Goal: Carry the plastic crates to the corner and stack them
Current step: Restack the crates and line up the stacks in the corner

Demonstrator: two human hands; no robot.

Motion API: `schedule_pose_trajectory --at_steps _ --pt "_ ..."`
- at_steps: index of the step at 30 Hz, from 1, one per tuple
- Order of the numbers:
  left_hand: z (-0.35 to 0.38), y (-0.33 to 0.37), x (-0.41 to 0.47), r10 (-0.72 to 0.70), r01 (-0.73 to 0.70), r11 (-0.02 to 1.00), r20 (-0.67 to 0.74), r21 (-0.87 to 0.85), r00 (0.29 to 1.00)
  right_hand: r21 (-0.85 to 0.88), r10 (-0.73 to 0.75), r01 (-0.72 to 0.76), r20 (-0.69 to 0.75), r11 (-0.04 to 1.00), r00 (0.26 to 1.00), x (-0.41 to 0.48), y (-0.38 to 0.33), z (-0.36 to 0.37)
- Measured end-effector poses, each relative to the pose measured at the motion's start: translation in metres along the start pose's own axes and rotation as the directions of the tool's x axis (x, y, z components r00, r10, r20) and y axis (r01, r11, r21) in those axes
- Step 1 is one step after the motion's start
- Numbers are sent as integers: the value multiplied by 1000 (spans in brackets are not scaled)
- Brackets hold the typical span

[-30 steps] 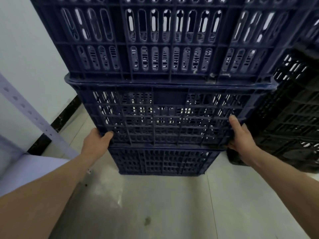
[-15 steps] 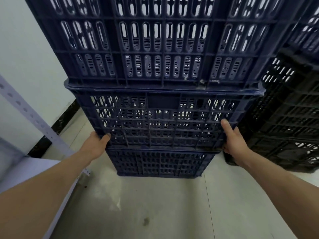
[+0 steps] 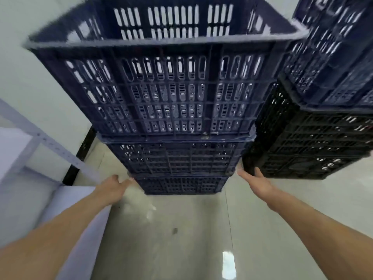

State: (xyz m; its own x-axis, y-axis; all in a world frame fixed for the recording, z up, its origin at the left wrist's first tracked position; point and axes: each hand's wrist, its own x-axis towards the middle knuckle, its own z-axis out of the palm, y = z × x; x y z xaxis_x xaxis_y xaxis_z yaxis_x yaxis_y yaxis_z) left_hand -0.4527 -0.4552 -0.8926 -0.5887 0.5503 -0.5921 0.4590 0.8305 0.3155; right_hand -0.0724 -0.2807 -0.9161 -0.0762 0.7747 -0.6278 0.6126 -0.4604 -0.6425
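Observation:
Three dark blue plastic crates stand stacked on the floor by the wall: a tall top crate (image 3: 167, 87), a middle crate (image 3: 177, 158) and a low bottom crate (image 3: 181, 184). My left hand (image 3: 114, 186) reaches the middle crate's lower left corner, with its fingertips just touching the edge. My right hand (image 3: 256, 180) lies at the lower right corner with its fingers stretched out, and I cannot tell whether it touches. Neither hand grips the crate.
A black crate (image 3: 306, 144) with another blue crate (image 3: 333, 49) on top stands close on the right. A pale grey metal shelf (image 3: 50, 146) juts in at the left. The white wall (image 3: 40, 81) with a black skirting is behind, and grey polished floor (image 3: 181, 239) lies in front.
Both hands have let go of the middle crate's lower edge and drawn back to its corners. The view has pulled back and tilted up, so the top crate's open rim shows.

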Motion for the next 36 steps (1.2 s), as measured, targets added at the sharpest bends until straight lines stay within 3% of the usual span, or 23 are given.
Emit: schedule_pose_trajectory --at_steps 5,17,24,36 --pt "-55 36 -83 37 -35 997 23 -72 999 5 -17 17 -27 1000 999 -74 -41 -52" --pt "-161 140 -286 259 -258 966 74 -23 963 -36 -122 122 -17 992 992 -268 -148 -195" --pt "-171 201 -344 417 -435 893 147 118 897 -41 -151 147 -158 988 976 -352 -157 -275" --pt "-153 272 -397 587 -622 774 236 114 774 33 -157 173 -279 984 947 -443 -144 -341"
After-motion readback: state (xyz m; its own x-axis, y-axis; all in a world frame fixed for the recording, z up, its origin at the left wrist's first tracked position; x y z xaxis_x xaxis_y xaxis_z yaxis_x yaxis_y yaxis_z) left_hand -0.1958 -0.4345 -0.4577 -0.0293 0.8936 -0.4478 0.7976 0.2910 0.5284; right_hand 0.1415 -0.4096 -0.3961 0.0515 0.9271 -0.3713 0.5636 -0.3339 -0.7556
